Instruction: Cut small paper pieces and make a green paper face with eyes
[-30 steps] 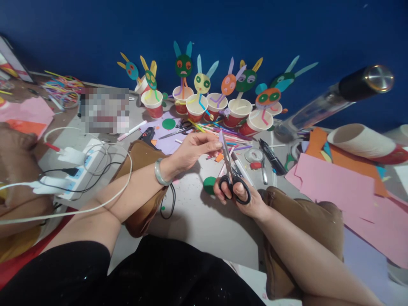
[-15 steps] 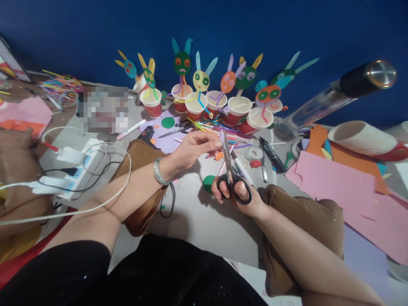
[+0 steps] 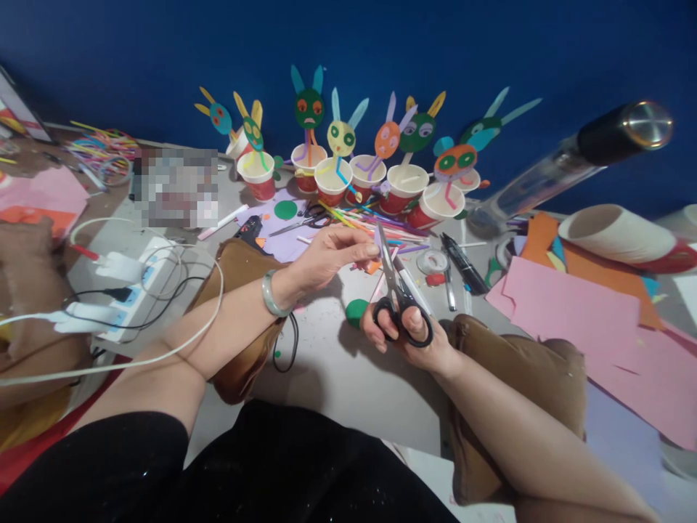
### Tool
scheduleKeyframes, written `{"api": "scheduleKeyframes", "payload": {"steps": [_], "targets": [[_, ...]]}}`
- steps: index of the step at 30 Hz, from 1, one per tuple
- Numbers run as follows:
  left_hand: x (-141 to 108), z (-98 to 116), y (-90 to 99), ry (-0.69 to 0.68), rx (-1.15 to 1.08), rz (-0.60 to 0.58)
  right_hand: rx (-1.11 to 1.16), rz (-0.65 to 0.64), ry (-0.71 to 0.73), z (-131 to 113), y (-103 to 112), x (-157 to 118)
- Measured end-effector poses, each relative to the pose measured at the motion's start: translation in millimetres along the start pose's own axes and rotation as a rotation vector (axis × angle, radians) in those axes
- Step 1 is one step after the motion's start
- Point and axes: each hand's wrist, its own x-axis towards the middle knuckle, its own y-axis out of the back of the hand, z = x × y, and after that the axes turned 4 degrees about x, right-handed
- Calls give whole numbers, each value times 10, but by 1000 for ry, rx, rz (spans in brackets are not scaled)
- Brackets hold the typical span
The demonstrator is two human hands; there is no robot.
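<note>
Scissors (image 3: 396,292), black-handled: tips swung slightly left, loops slightly right, since the earlier frame.

Head view. Left hand (image 3: 329,254): thumb and fingers closed in a pinch, one small purple paper piece (image 3: 377,237) held above the counter (image 3: 337,385). Right hand (image 3: 409,344): curled, digits through the loops, blades pointing away beside the paper; contact between them, cannot tell. Green paper disc (image 3: 356,313): on the counter, just left of the right hand. Handling, as judged: paper piece light, limp, easily creased, best pinched at its edge; scissors stiff, fairly light, best gripped by the loops.
</note>
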Motion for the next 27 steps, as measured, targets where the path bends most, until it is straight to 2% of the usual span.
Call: {"api": "scheduleKeyframes", "payload": {"steps": [3,5,8,9,11,14,17,22,27], "targets": [[-2,28,-16,4,0,11,-26,61,67,-8,26,3],[-7,57,-31,20,18,24,-91,222,193,-27,58,14],[-20,88,-61,55,79,23,-228,559,343,-69,118,54],[-25,90,-72,67,99,14,-257,643,343,-80,138,71],[-36,75,-99,89,135,-19,-263,721,283,-92,175,102],[-59,22,-136,111,180,-85,-215,704,195,-79,210,122],[-85,-28,-161,147,219,-147,-221,660,172,-50,219,112],[-111,-37,-171,182,248,-162,-243,636,151,-10,217,99],[-111,-2,-168,190,241,-204,-217,670,161,1,210,107]]}}
